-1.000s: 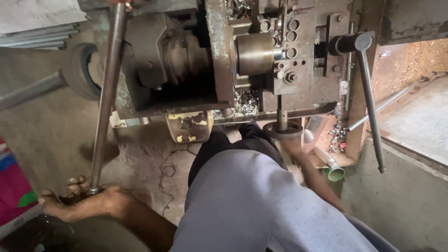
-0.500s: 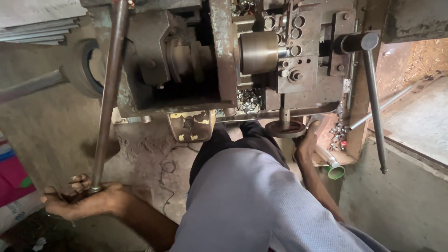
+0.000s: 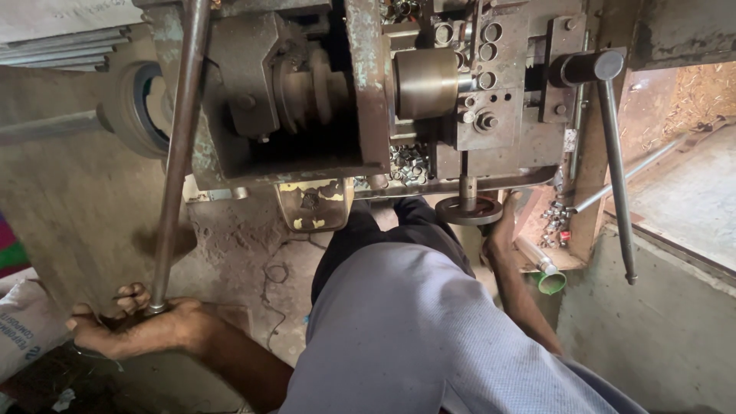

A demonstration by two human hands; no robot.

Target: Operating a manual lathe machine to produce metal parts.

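At the lower end of the long steel lever rod, the left hand is closed: fingers curl around the rod's base, palm turned upward, the grip pressed together on the metal. From this grip the rod rises steeply to the top of the frame, passing in front of the machine body, a worn, rust-stained metal press. Just right of the rod, inside the machine's open cavity, sits a grooved pulley. Further right is a brass-coloured cylinder.

The right hand is raised to the underside of the machine, touching the edge of a round steel disc mounted on a short vertical spindle. Whether its fingers pinch the disc or only rest against it cannot be told; they are partly hidden.

Right of that hand, small metal parts lie on a ledge, and a second handle bar hangs down. Between both arms lies the person's grey-clad knee.
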